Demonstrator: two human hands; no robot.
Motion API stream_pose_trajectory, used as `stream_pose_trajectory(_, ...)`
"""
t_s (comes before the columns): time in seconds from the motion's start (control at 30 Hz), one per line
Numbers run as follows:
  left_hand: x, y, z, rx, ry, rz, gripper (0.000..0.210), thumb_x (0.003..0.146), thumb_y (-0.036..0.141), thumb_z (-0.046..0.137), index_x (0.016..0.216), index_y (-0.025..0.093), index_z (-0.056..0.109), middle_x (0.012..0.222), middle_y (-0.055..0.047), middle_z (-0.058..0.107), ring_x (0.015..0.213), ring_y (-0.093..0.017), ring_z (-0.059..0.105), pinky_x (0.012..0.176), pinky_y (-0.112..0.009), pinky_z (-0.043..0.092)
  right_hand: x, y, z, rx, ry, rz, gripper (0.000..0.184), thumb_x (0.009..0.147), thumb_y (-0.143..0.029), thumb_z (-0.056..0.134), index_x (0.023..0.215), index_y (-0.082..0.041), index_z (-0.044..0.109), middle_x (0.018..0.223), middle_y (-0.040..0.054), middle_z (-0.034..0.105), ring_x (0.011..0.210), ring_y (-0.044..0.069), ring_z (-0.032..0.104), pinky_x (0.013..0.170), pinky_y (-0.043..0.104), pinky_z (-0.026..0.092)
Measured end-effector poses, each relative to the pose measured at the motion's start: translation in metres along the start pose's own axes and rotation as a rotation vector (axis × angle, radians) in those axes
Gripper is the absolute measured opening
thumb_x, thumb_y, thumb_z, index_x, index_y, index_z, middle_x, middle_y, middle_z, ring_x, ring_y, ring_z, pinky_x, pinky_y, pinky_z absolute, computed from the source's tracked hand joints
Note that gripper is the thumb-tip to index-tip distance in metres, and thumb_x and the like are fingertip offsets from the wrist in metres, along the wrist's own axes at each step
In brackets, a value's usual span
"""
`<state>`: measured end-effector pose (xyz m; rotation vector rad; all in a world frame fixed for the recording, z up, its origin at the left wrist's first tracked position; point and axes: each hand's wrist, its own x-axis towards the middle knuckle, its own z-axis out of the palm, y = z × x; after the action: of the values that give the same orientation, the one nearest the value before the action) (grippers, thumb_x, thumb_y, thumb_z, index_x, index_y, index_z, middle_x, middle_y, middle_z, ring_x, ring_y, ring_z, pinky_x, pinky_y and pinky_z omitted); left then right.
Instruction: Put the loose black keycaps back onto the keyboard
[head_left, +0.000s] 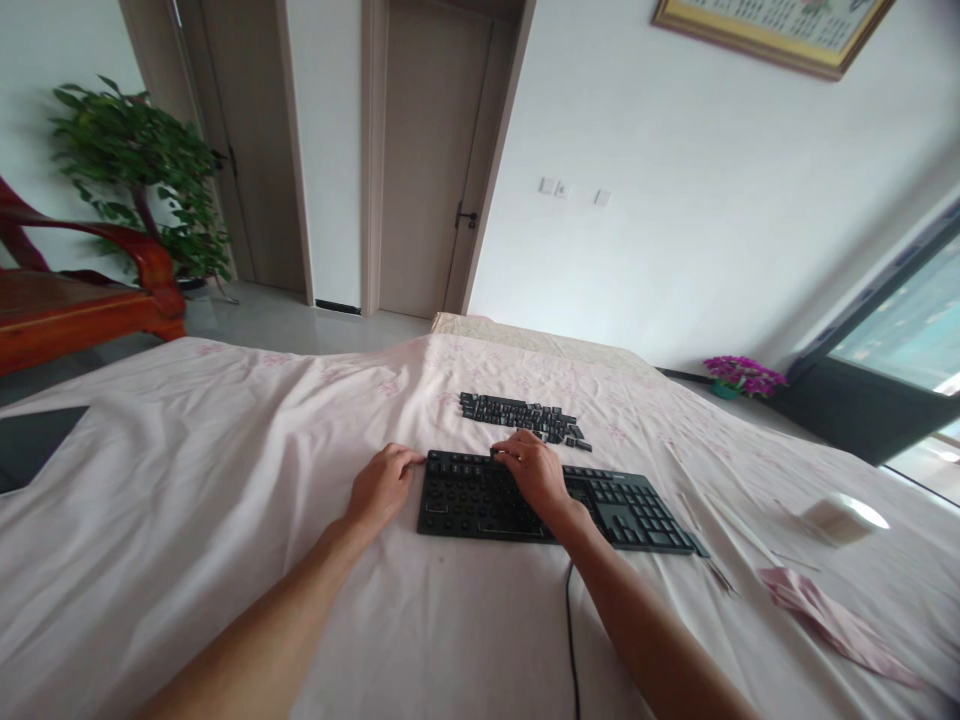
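A black keyboard (457, 510) lies on the pale cloth, many keycaps gone from its left and middle parts, while the right-hand block still has its keys. My left hand (382, 490) is at the keyboard's upper left corner, fingers curled and tips against its edge. Over the top row, my right hand (532, 470) is closed in a pinch on a small black keycap (493, 453); the hand hides part of the keyboard beneath. Beyond the keyboard, loose black keycaps (517, 413) lie grouped in rows.
A black cable (571, 640) runs toward me over the cloth (420, 620). On the right are a white round container (844, 520), thin sticks, tweezers-like tools (720, 575) and a pink cloth (832, 620). A dark flat device (37, 445) lies at far left.
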<state>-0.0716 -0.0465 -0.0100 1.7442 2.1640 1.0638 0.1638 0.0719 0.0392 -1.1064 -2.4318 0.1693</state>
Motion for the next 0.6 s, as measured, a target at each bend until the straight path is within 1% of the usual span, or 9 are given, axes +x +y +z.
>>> stream_pose_trajectory(0.1, 0.0, 0.0, 0.0, 0.006, -0.003, -0.002, 0.031, 0.082, 0.014, 0.044, 0.1, 0.026, 0.066, 0.11, 0.001, 0.063, 0.103, -0.013, 0.058, 0.087, -0.023, 0.043, -0.017, -0.007, 0.002, -0.021, 0.012, -0.033, 0.02, 0.088, -0.033, 0.054, 0.098, -0.03, 0.071, 0.093, 0.0005, 0.063, 0.088, 0.014, 0.057, 0.076, 0.022, 0.041)
stream_pose_trajectory(0.17, 0.0, 0.0, 0.0, 0.01, -0.006, -0.014, 0.031, 0.082, 0.013, 0.044, 0.101, 0.026, 0.066, 0.111, 0.001, 0.064, 0.103, -0.013, 0.057, 0.087, -0.023, 0.043, -0.023, -0.01, 0.005, -0.045, 0.012, -0.035, 0.02, 0.088, -0.033, 0.055, 0.099, -0.03, 0.071, 0.093, 0.0006, 0.063, 0.089, 0.014, 0.057, 0.077, 0.022, 0.041)
stream_pose_trajectory(0.33, -0.001, 0.001, -0.001, -0.004, -0.003, -0.018, 0.032, 0.083, 0.013, 0.044, 0.101, 0.026, 0.066, 0.111, 0.001, 0.064, 0.104, -0.014, 0.057, 0.087, -0.024, 0.043, -0.025, -0.015, 0.008, -0.102, -0.004, -0.024, 0.022, 0.09, -0.035, 0.053, 0.1, -0.031, 0.071, 0.094, 0.0005, 0.063, 0.091, 0.014, 0.055, 0.08, 0.022, 0.041)
stream_pose_trajectory(0.6, 0.0, -0.001, 0.001, -0.011, -0.001, -0.012, 0.031, 0.082, 0.012, 0.045, 0.1, 0.026, 0.066, 0.111, 0.001, 0.063, 0.103, -0.014, 0.057, 0.088, -0.024, 0.043, -0.027, -0.02, 0.002, -0.141, -0.048, -0.066, 0.024, 0.092, -0.036, 0.049, 0.101, -0.03, 0.071, 0.093, 0.0013, 0.062, 0.089, 0.014, 0.055, 0.08, 0.023, 0.039)
